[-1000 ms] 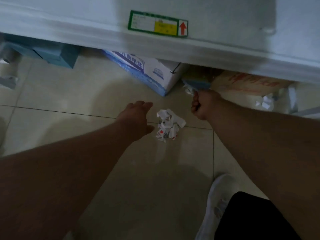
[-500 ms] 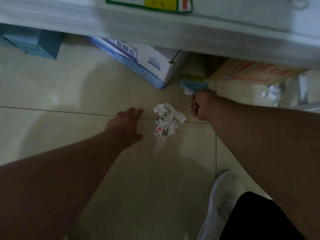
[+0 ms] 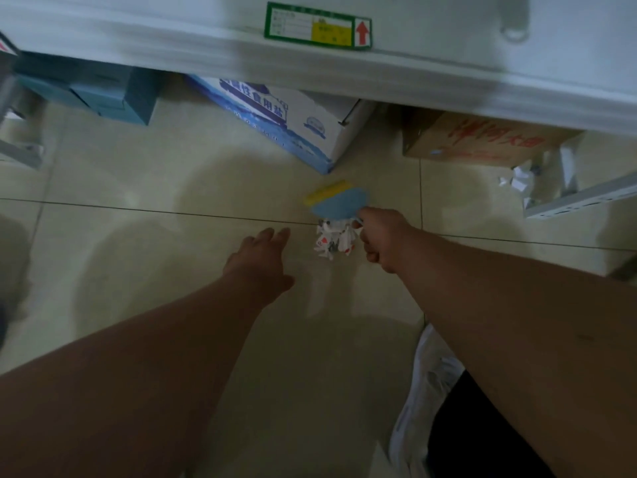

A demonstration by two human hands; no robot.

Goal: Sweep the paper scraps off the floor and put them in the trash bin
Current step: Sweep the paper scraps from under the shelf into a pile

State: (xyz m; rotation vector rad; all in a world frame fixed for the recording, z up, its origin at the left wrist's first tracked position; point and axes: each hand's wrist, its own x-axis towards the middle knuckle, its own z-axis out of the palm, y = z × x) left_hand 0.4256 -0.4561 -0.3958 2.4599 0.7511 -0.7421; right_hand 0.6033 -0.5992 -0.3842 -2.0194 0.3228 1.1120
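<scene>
Scraps [image 3: 333, 241] of white paper with red marks are lying in one small pile on the floor [image 3: 144, 257], right on a dark tile line. In the head view, the right hand [image 3: 382, 241] is curling its fingers tight around the handle of a small brush [image 3: 339, 203]. The brush has a blue head with a yellow strip, and it is sitting just behind the pile, touching or almost touching the far edge. The left hand [image 3: 260, 260] is reaching out flat with straight fingers, holding nothing, near the pile on its left side.

More paper bits [image 3: 517, 179] are lying well apart to the right, near a brown box [image 3: 482, 139] under the white shelf [image 3: 206, 53]. A blue and white box [image 3: 289, 122] is standing behind the brush.

No trash bin is showing, and no dustpan. So the job looks only partly done: one pile looks gathered, but nothing is in the bin yet, and the far bits are waiting too.
</scene>
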